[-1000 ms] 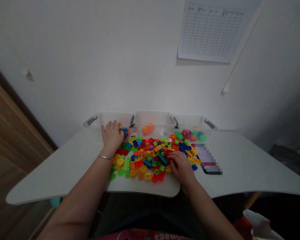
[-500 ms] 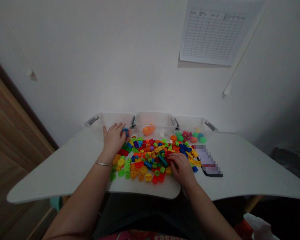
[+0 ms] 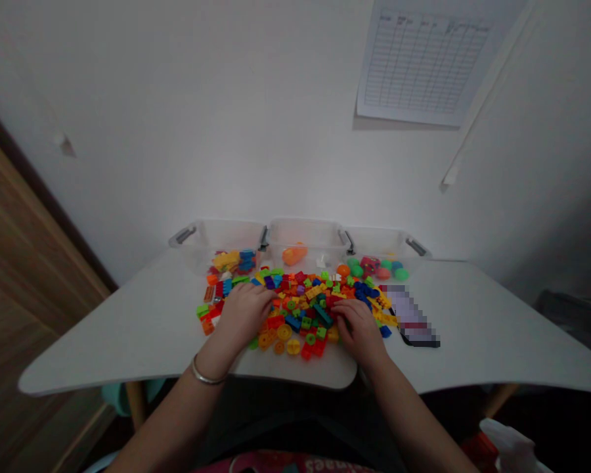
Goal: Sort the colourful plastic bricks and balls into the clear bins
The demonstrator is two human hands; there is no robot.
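Observation:
My left hand [image 3: 246,312] lies palm down over the left part of a pile of coloured toy building bricks [image 3: 315,292]. Its fingers stretch to the right, and the tips reach in among the bricks. Under the palm the bricks are hidden. My right hand [image 3: 362,328] rests at the pile's right edge, its fingers bent and the thumb apart from them. The fingertips touch the pile near a red brick [image 3: 333,302]; no brick shows lifted in it.
Three clear plastic bins stand along the wall: the left bin [image 3: 226,231] holds yellow, blue and other bricks, the middle bin [image 3: 305,230] an orange toy, the right bin [image 3: 379,240] green and red round pieces. A blurred-out phone [image 3: 414,318] lies right on the white table [image 3: 482,322].
My left hand has come from the left bin back toward me and right, onto the pile. Bricks in that bin and at the pile's left side now show. The right hand stays nearly still.

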